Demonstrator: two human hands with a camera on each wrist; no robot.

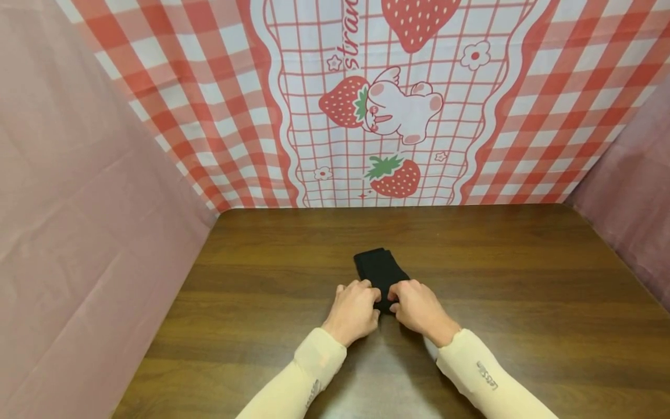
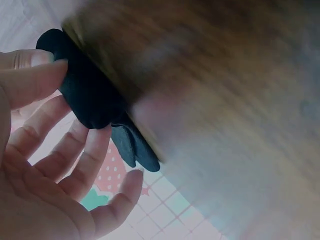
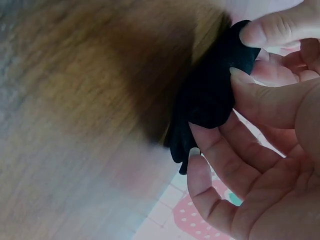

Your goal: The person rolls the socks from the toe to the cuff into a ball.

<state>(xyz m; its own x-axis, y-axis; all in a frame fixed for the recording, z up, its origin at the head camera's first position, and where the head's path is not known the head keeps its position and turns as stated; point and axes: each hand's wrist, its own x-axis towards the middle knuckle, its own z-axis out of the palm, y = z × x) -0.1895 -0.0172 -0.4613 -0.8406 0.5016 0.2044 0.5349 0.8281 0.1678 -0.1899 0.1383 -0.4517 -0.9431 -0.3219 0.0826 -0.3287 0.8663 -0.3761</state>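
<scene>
A folded piece of black cloth (image 1: 381, 269) lies on the table, its far end flat and layered. Its near end is bunched into a thick roll, which shows as a black bulge (image 2: 89, 87) in the left wrist view. My left hand (image 1: 352, 308) grips the left side of that roll, thumb on the near side and fingertips along its edge. On the right side my right hand (image 1: 420, 308) holds the same roll between thumb and fingers. Loose layers of the cloth (image 3: 184, 150) stick out beyond the roll in the right wrist view.
The brown wooden table (image 1: 251, 302) ends at a red-and-white checked curtain (image 1: 230, 87) with strawberry prints at the back. Pink cloth (image 1: 94, 233) hangs along the left side, and another pink drape (image 1: 633, 198) along the right.
</scene>
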